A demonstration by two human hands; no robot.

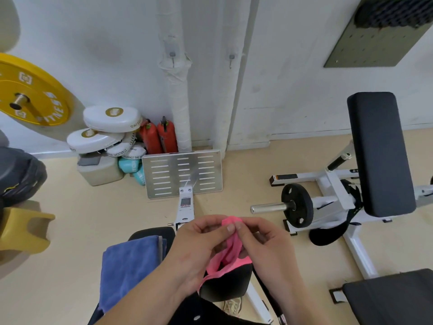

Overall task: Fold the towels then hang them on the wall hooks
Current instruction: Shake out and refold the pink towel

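A pink towel (230, 248) hangs bunched between both hands above a black padded seat (225, 286). My left hand (199, 245) pinches its upper edge from the left, and my right hand (262, 242) pinches the same edge from the right, thumbs almost touching. A blue towel (130, 266) lies folded over the seat to the left, with a grey layer showing at its right edge. Two small metal wall hooks (172, 55) (231, 57) sit on the white wall ahead, both bare.
A slotted metal footplate (182, 173) stands on the floor ahead. White boxing pads (110, 127) and red canisters (159, 137) pile in the corner. A yellow weight plate (30, 92) is left, a weight bench with black pad (379, 153) and plate (297, 208) right.
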